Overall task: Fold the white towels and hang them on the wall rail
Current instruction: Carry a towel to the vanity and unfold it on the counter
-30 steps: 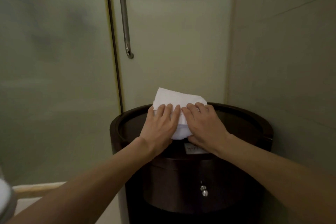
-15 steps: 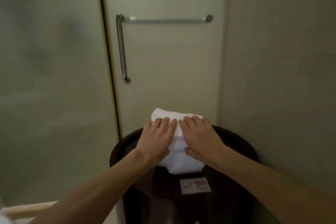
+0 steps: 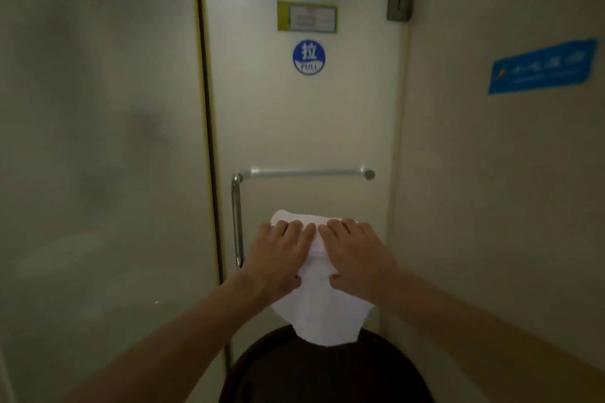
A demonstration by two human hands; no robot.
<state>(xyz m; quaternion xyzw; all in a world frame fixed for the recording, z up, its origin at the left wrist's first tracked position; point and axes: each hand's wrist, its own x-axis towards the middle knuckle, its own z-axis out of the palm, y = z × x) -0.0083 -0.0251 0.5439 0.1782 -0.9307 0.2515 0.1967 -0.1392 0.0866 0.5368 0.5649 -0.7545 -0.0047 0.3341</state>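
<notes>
- Towel [image 3: 322, 314]: white, folded, held in the air in front of the glass door [image 3: 294, 124]. It is below the rail [image 3: 307, 173] and above the dark round bench [image 3: 327, 370]. Can't tell if its lower edge touches the bench.
- Left hand [image 3: 281, 255] and right hand [image 3: 355, 255] sit side by side on the upper part of the towel, almost touching.
- Fingers [image 3: 296, 229] are laid flat over the top with thumbs tucked under, so both hands pinch the towel.
- Step, my read: carry the folded towel up to the rail and drape it over.
- To do it well: keep both pinches even so the fold doesn't slip open, and keep the top edge level.
- Raise it above the rail, pass the far half over the bar, then let it down so both halves hang about equal.
- Aim mid-rail, away from the vertical handle [image 3: 237, 219] at its left end.
- Risks: the rail looks close to the door, so the gap behind is likely tight and the towel may bunch. A thick fold could slide off the smooth bar if it hangs uneven.
- Also there: a blue pull sticker [image 3: 308, 57] and a notice [image 3: 307, 16] on the door, and a blue sign [image 3: 540, 67] on the right wall.
</notes>
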